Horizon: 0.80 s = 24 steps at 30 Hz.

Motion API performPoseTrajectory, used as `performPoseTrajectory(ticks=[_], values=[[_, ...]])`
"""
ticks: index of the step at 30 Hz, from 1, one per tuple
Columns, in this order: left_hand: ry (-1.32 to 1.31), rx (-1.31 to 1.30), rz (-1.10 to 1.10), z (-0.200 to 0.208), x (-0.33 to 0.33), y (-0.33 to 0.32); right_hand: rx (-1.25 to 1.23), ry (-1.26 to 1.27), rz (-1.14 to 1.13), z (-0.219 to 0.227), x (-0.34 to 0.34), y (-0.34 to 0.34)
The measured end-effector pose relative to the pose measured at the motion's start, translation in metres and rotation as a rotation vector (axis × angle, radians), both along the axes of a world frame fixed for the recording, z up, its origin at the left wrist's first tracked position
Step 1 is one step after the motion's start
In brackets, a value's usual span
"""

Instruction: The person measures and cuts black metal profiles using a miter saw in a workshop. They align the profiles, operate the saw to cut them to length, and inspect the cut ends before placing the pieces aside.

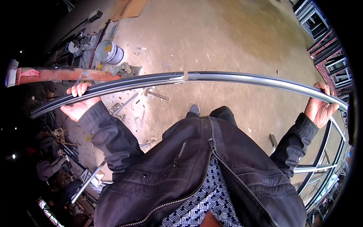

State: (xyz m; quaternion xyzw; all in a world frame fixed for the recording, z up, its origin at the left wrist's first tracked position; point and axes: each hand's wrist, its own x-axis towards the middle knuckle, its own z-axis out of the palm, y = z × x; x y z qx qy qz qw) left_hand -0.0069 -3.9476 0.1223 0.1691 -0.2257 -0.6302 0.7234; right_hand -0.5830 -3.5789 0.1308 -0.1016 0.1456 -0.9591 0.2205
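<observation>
- Holds the left metal profile (pixel 124 83) in the left hand (pixel 84 106), with fingers hooked over the far edge and thumb on the near side, left of the bucket (pixel 109 53) and closer to the body.
- Grips the right metal profile (pixel 249 79) in the right hand (pixel 319 112), with fingers wrapped likewise, far right of the bucket.
- Points both long axes left to right, nearer the body than the bucket, with inner ends almost meeting to its right, across a narrow gap apparently closer to the left hand; cannot tell of any join.
- Leaves little room at the red beam (pixel 68 75), left of the bucket, just beyond the left metal profile.
- Has open floor (pixel 227 41) right of the bucket, then stacked frames (pixel 313 22) farther right.
</observation>
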Motion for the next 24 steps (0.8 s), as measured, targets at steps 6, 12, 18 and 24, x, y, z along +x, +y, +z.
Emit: performPoseTrajectory(ticks=[6,12,18,24], values=[[-0.079,0.025,0.102,0.001,-0.062,-0.062,0.002,0.014,0.065,-0.01,-0.062,-0.097],[-0.164,0.036,0.241,0.0,-0.135,-0.102,-0.011,0.007,0.222,-0.025,-0.136,-0.215],[-0.248,0.002,0.323,0.019,-0.202,-0.139,-0.042,0.071,0.462,-0.013,-0.189,-0.332],[-0.41,-0.014,0.356,0.007,-0.255,-0.196,-0.01,0.106,0.604,-0.014,-0.181,-0.448]])
